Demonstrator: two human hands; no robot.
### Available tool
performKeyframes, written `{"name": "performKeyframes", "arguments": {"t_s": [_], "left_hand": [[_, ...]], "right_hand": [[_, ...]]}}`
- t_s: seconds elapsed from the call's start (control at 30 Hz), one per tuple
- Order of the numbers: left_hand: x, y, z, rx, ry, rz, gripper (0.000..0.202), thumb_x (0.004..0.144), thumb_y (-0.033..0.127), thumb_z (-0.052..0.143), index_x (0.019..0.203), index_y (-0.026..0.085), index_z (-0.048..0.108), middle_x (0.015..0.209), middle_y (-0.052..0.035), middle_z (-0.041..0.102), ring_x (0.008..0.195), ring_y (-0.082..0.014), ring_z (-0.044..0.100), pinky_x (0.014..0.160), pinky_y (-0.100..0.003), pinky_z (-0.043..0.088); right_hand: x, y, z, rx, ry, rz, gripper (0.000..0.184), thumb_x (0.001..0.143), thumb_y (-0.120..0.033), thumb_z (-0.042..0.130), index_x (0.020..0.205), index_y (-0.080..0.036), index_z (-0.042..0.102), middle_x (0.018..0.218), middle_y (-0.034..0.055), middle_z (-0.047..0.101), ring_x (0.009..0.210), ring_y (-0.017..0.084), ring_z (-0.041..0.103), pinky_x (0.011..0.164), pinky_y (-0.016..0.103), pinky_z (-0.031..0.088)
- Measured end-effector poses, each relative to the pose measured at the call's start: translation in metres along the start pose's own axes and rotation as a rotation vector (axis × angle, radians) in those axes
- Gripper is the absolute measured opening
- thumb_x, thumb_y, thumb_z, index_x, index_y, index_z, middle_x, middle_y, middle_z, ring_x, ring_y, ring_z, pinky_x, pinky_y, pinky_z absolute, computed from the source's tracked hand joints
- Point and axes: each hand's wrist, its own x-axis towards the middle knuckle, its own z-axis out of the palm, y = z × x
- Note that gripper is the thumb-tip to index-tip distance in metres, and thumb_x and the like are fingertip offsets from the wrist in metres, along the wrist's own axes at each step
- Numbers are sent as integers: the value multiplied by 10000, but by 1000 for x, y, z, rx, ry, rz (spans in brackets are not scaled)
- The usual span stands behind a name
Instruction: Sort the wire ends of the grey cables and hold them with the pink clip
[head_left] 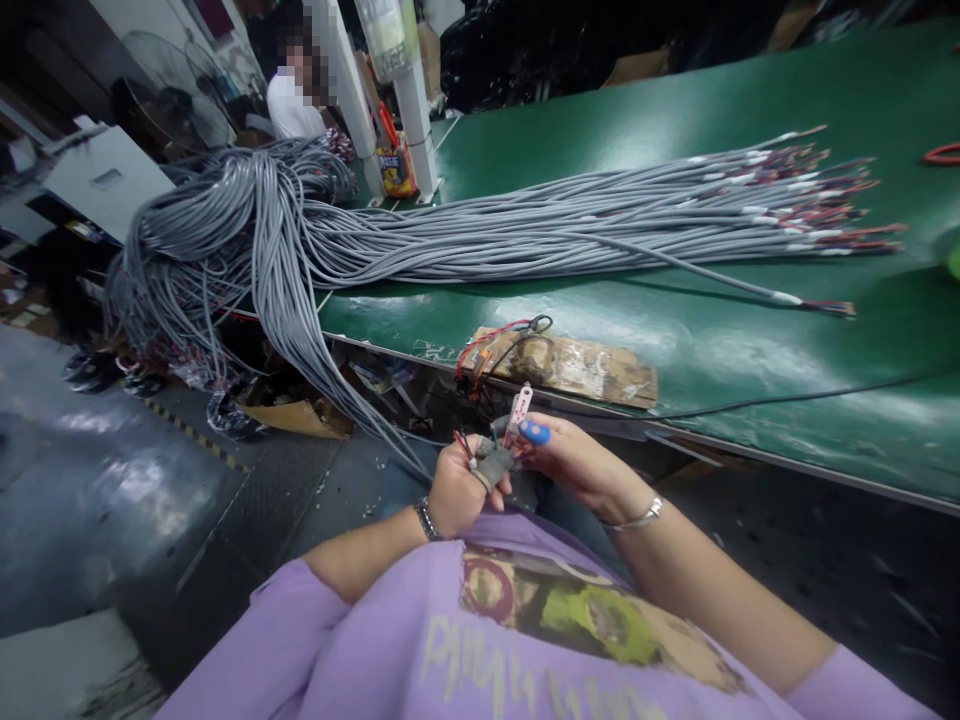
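Observation:
My left hand [459,488] is closed round the end of a grey cable [352,400] whose coloured wire ends stick up above the fist. The cable runs from that hand up to the big grey bundle. My right hand [574,462] is pinched on a small pink tool [518,412], held against the cable end; a blue cap covers one fingertip [534,432]. Both hands are close in front of my chest, below the table edge.
A large bundle of grey cables [525,225] lies across the green table [675,340] and hangs over its left end. One cable [720,280] lies apart from it. A taped cardboard pad [585,365] with red and black wires sits at the table edge. Another person [294,100] is at the far left.

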Motion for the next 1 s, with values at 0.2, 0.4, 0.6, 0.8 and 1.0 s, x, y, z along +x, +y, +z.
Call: {"name": "performKeyframes", "arguments": {"t_s": [0.2, 0.4, 0.6, 0.8, 1.0], "left_hand": [[-2, 7, 1, 57, -46, -51, 496, 603, 599, 770, 573, 179, 508, 459, 22, 558, 336, -75, 474, 357, -189, 314], [2, 3, 0, 27, -129, -120, 522, 579, 629, 759, 552, 182, 491, 434, 23, 544, 308, -74, 453, 333, -188, 269], [-1, -1, -1, -60, -47, -66, 544, 604, 670, 723, 556, 177, 499, 454, 13, 568, 309, -65, 454, 325, -182, 257], [-2, 9, 2, -153, -18, -116, 554, 525, 659, 769, 571, 178, 499, 443, 21, 578, 285, -62, 435, 294, -176, 234], [2, 18, 7, -230, -45, -156, 546, 470, 620, 799, 614, 173, 522, 415, 35, 558, 264, -65, 415, 280, -176, 221]], "right_hand": [[-8, -6, 4, -154, 47, -38, 395, 455, -434, 916, 646, -171, 692, 604, -31, 639, 552, 96, 495, 560, 239, 371], [-10, -5, 7, -260, 46, -64, 402, 466, -459, 900, 601, -170, 655, 559, -33, 616, 539, 102, 463, 556, 252, 355], [-9, 6, -1, -67, 72, -26, 404, 498, -468, 894, 653, -182, 654, 623, -21, 642, 598, 125, 538, 624, 273, 422], [-1, 6, -10, 127, -43, 5, 400, 572, -550, 841, 717, -206, 697, 693, 12, 665, 629, 139, 564, 625, 275, 456], [13, 6, 3, 32, 63, -142, 537, 525, -693, 798, 658, -193, 654, 605, 0, 595, 539, 127, 476, 526, 270, 403]]}}
